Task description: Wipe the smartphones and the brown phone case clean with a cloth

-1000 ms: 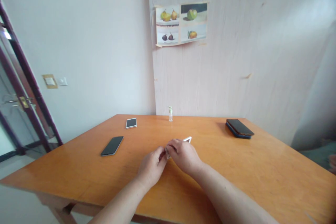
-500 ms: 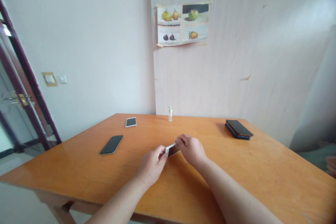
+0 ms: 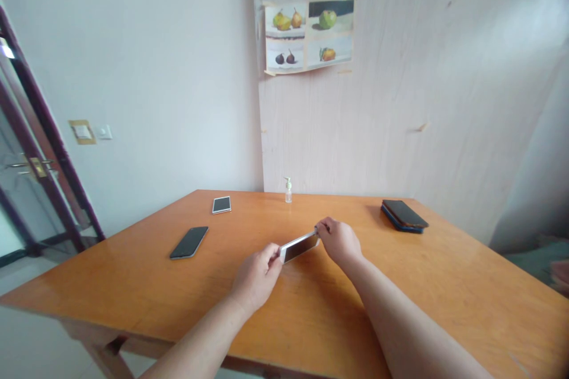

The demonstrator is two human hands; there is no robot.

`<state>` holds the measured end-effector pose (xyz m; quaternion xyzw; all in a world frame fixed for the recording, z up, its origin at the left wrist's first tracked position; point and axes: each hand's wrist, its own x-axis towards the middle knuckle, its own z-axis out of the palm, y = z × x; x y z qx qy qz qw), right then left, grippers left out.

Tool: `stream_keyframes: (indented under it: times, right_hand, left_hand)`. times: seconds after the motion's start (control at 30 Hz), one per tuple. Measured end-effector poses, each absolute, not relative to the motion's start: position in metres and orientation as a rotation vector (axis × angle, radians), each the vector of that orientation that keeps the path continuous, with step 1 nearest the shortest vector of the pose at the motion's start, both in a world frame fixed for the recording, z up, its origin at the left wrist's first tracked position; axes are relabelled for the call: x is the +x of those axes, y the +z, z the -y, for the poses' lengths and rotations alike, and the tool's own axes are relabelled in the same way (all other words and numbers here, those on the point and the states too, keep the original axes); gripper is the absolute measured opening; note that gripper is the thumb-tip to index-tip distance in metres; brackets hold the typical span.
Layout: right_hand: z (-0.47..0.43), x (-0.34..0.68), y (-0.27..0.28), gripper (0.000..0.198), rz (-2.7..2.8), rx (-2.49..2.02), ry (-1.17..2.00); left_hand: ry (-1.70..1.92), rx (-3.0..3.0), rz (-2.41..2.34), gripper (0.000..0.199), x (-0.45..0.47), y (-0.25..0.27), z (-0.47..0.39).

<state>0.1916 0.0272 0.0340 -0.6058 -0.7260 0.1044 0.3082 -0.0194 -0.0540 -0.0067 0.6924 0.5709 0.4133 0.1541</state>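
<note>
A white smartphone (image 3: 300, 247) with a dark screen is held tilted above the middle of the table. My left hand (image 3: 258, 275) pinches its left end between thumb and fingers. At the opposite end, my right hand (image 3: 340, 241) is closed on the phone's upper right corner. A black smartphone (image 3: 189, 243) lies flat on the table to the left of my hands. Farther back, a smaller white phone (image 3: 221, 205) also lies face up.
A small clear pump bottle (image 3: 288, 192) stands near the back edge of the wooden table (image 3: 146, 284). Dark phone-like cases (image 3: 403, 216) are stacked at the back right. Fruit pictures (image 3: 309, 35) hang on the wall, and a door (image 3: 40, 154) stands at the left.
My right hand has slid right and slightly up to the phone's far end, so more of its screen shows. My left hand stays nearly in place, still gripping the phone.
</note>
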Motion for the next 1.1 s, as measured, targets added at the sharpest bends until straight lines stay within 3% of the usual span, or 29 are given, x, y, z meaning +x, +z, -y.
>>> stream_keyframes:
  times: [0.27,0.57,0.9,1.1]
  right_hand:
    - [0.012,0.14,0.028,0.029,2.223,-1.141,0.277]
    - [-0.028,0.192,0.035,0.03,1.902,-1.586,0.299]
    - [0.006,0.142,0.026,0.026,2.194,-1.121,0.362]
    - [-0.026,0.18,0.03,0.029,1.946,-1.486,0.369]
  left_hand:
    - [1.168,1.999,-1.612,0.022,-0.021,-0.005,0.054]
    - [1.146,1.984,-1.638,0.027,-0.019,-0.004,0.055]
    - [1.165,2.011,-1.608,0.024,-0.021,-0.006,0.053]
    - [1.147,2.008,-1.637,0.026,-0.021,-0.006,0.054]
